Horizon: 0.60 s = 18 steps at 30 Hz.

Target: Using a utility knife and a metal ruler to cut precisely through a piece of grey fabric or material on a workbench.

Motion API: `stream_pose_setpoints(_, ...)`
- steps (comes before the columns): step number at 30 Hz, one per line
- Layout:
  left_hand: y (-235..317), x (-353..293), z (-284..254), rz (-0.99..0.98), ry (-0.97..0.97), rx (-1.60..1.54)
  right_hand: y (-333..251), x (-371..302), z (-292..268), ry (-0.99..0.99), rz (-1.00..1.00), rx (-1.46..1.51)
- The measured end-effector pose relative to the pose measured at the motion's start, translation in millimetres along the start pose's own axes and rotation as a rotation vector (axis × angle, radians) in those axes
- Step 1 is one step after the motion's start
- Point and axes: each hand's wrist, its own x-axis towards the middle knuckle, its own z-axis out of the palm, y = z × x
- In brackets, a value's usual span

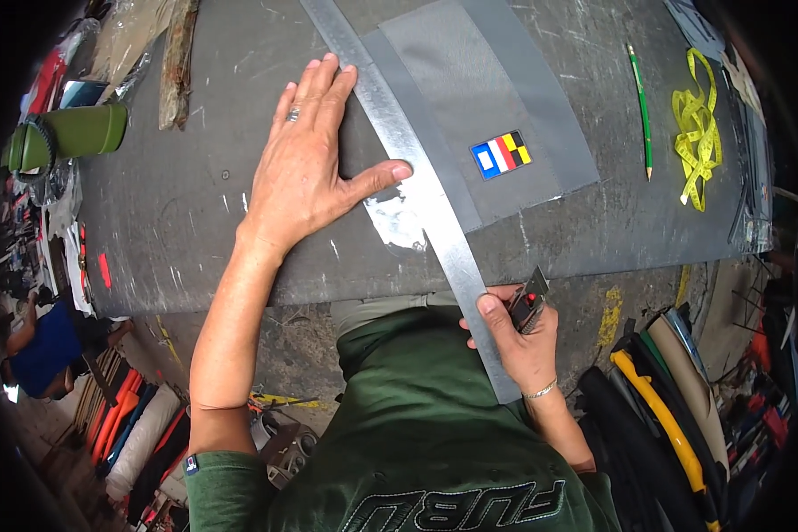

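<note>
While the left hand lies open, spread on the table with its thumb on the ruler, the hold looks light — too little pressure could let the ruler pivot. Ruler slants over the table along the left side of the grey cloth, near end jutting past the table edge. If that end gets pushed down or sideways, the line could be lost. Cloth seems loose, so a knock could skew it, flag patch and all. Right hand grips the ruler's near end plus a knife, blade out — a slip could nick the fingers or cloth.

Around, left to right: person in blue, green bottle, stick, all clear of the ruler. White smear under its edge, maybe uneven. Pencil and yellow tape lie right of the cloth, not blocking; rolls below, off the table.
</note>
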Motion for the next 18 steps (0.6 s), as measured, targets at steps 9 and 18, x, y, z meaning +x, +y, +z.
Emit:
stream_pose_setpoints(9, 2.7, 0.6, -4.7, -0.010, -0.020, -0.021, 0.5, -0.2, 0.6, 0.007, -0.007, -0.005)
stream_pose_setpoints(18, 2.0, -0.7, -2.1, 0.003, -0.003, -0.007, 2.4, -1.6, 0.3, 0.028, 0.002, -0.014)
